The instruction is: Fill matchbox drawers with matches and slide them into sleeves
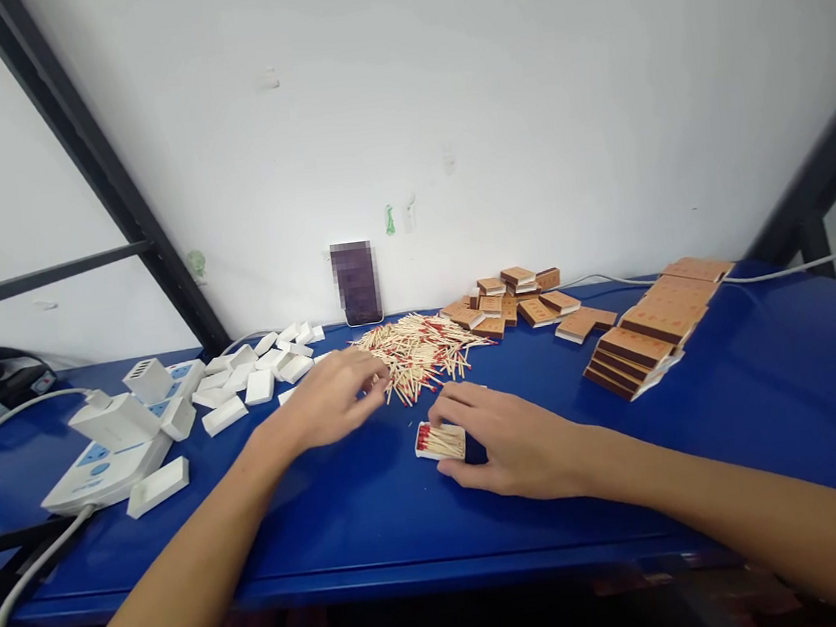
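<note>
"White tray (428, 454) first — where is it?"

"On the blue bench (336, 524), left of the right hand (512, 444). Thumb and fingers hold its near and far sides. Its long side runs left to right, with red-tipped matches (445, 439) inside."

"And the left hand (333, 396)?"

"Farther off, fingers bent at the left edge of the match pile (427, 353). It's the nearer hand to that. I can't tell if it pinches any."

"How many things?"

"One held tray, one pile — too many sticks to count. Over ten spare trays (259, 386), left. Over ten brown boxes (537, 313), right, plus one leaning row (637, 344). One phone (360, 295) behind."
</note>
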A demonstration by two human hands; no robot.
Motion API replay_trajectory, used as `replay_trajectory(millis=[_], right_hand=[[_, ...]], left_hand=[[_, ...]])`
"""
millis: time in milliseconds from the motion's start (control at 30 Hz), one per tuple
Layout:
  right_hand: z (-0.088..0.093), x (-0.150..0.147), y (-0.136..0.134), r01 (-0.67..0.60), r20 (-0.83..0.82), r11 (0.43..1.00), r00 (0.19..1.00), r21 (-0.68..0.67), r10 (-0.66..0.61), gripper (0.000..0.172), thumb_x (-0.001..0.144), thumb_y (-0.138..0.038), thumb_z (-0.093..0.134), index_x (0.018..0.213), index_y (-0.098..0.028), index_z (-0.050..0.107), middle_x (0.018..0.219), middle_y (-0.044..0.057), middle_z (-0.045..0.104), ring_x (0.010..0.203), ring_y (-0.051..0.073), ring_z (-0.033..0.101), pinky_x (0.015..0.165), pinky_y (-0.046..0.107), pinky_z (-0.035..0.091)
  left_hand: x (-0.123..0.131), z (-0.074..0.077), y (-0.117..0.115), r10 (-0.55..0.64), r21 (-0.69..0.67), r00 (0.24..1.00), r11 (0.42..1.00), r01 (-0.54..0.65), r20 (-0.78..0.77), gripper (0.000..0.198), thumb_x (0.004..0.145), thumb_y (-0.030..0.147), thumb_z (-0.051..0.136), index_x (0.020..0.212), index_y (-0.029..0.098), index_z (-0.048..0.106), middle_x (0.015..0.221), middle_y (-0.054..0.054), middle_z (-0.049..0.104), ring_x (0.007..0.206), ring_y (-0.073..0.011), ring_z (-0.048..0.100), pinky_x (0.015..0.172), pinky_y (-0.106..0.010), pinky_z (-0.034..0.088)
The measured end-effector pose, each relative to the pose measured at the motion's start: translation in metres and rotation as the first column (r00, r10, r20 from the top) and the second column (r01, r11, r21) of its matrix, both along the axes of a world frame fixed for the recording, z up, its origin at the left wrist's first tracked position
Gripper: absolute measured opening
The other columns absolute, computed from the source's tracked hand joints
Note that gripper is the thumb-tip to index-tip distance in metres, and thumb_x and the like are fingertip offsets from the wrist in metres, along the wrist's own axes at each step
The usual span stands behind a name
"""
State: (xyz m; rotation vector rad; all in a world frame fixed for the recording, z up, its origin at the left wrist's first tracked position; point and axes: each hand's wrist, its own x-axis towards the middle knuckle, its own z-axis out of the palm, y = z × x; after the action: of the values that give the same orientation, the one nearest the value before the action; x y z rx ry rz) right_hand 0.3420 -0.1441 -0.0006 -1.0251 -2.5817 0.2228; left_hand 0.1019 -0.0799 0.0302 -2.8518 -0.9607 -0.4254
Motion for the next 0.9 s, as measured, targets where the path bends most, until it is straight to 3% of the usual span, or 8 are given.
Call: replay_trajectory(millis=[100,200,367,467,533,633,767,900], right_hand=[[-0.004,0.000,0.004,-0.070,0.028,0.998,0.997,-0.004,0.071,0.020,0.089,-0.030,0.055,0.104,-0.018,0.057,0.101,0.008,0.060,0.092,0.022,0.056,0.082,0.035,0.045],[-0.004,0.001,0.007,-0.102,0.044,0.995,0.994,0.002,0.102,0.018,0.091,-0.028,0.052,0.105,-0.018,0.057,0.100,0.008,0.060,0.092,0.022,0.056,0.083,0.035,0.045],[0.001,0.001,0.003,-0.121,0.061,0.993,0.991,0.011,0.120,0.016,0.091,-0.027,0.051,0.103,-0.018,0.057,0.100,0.008,0.060,0.090,0.022,0.055,0.083,0.037,0.044],[0.003,0.004,0.007,-0.107,-0.039,0.994,0.993,-0.002,0.107,0.025,0.091,-0.035,0.052,0.110,-0.018,0.053,0.104,0.009,0.061,0.091,0.022,0.055,0.084,0.037,0.044],[0.002,0.010,0.020,-0.056,-0.187,0.998,0.981,-0.006,0.054,0.024,0.094,-0.034,0.045,0.112,-0.018,0.050,0.108,0.009,0.060,0.094,0.021,0.055,0.084,0.035,0.044],[-0.004,0.027,0.052,0.249,-0.339,0.967,0.916,0.056,-0.216,0.017,0.093,-0.026,0.040,0.104,-0.018,0.050,0.103,0.009,0.061,0.093,0.022,0.055,0.085,0.037,0.044],[-0.014,0.052,0.092,0.488,-0.237,0.869,0.857,0.085,-0.458,0.024,0.091,-0.022,0.038,0.110,-0.016,0.051,0.118,0.013,0.057,0.110,0.026,0.053,0.095,0.041,0.040],[-0.017,0.059,0.102,0.514,-0.061,0.854,0.857,0.075,-0.511,0.031,0.093,-0.023,0.036,0.119,-0.015,0.050,0.123,0.015,0.058,0.112,0.027,0.055,0.095,0.039,0.041]], left_hand=[[-0.020,0.001,0.016,0.160,0.067,0.986,0.984,-0.162,0.041,0.024,0.093,0.027,0.039,0.088,0.017,0.060,0.084,-0.005,0.062,0.080,-0.0193,0.054,0.073,-0.033,0.039],[-0.028,-0.001,0.023,0.204,0.078,0.977,0.975,-0.208,0.061,0.025,0.093,0.027,0.038,0.090,0.017,0.061,0.085,-0.005,0.062,0.080,-0.0200,0.055,0.073,-0.034,0.040],[-0.011,-0.014,0.017,0.058,0.034,0.998,0.998,-0.059,0.023,0.025,0.094,0.025,0.038,0.087,0.017,0.060,0.081,-0.004,0.061,0.079,-0.0186,0.053,0.072,-0.032,0.039],[0.001,-0.020,0.009,-0.020,-0.009,0.998,1.000,0.021,0.054,0.023,0.095,0.023,0.038,0.088,0.017,0.059,0.083,-0.004,0.060,0.081,-0.0177,0.053,0.075,-0.031,0.040],[0.007,-0.021,0.003,-0.060,-0.043,0.994,0.997,0.064,0.092,0.022,0.095,0.023,0.037,0.092,0.018,0.058,0.088,-0.004,0.060,0.084,-0.0175,0.053,0.077,-0.031,0.040],[0.016,-0.019,-0.009,-0.131,-0.083,0.979,0.986,0.145,0.155,0.020,0.095,0.026,0.040,0.095,0.018,0.058,0.089,-0.004,0.062,0.085,-0.0175,0.055,0.078,-0.032,0.041],[0.029,-0.018,-0.026,-0.206,-0.092,0.970,0.971,0.219,0.128,0.023,0.090,0.034,0.048,0.104,0.019,0.058,0.091,-0.004,0.061,0.084,-0.0187,0.055,0.080,-0.034,0.041],[0.037,-0.021,-0.033,-0.191,-0.100,0.981,0.976,0.195,0.041,0.039,0.083,0.046,0.058,0.113,0.020,0.057,0.098,-0.005,0.060,0.089,-0.0211,0.056,0.083,-0.036,0.043]])
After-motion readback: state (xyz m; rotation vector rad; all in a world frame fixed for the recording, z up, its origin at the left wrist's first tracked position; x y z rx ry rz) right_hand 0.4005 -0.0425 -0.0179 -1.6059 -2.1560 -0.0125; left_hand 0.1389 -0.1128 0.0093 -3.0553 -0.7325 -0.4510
